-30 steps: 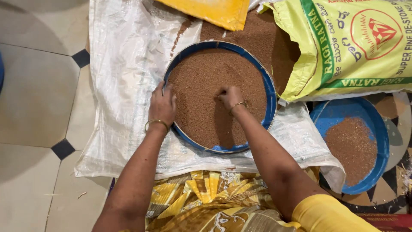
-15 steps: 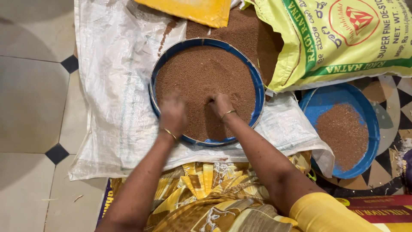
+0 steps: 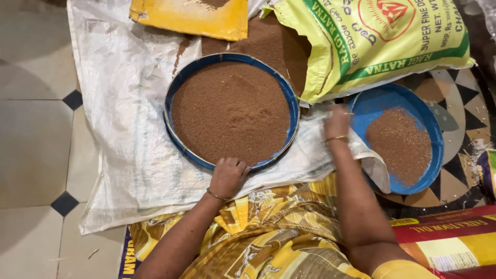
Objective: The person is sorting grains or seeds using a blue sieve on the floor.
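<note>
A round blue-rimmed sieve (image 3: 178, 93) full of fine reddish-brown grain (image 3: 230, 111) rests on a white woven sack sheet (image 3: 124, 129). My left hand (image 3: 227, 176) grips the sieve's near rim with curled fingers. My right hand (image 3: 337, 123) is blurred and hovers over the sheet between the sieve and a blue plate (image 3: 387, 101), which holds a smaller patch of the same grain (image 3: 400, 144). I cannot tell whether the right hand holds anything. Both wrists carry thin gold bangles.
A yellow-green printed sack (image 3: 382, 41) lies open at the top right, grain spilling from its mouth (image 3: 279, 46). A yellow sack (image 3: 191, 18) sits at the top. Tiled floor (image 3: 36, 144) lies left. Red and yellow packets (image 3: 449, 240) are at the bottom right.
Both hands have left the grain surface. The left hand drew back to the sieve's near rim and the right hand swung out toward the blue plate.
</note>
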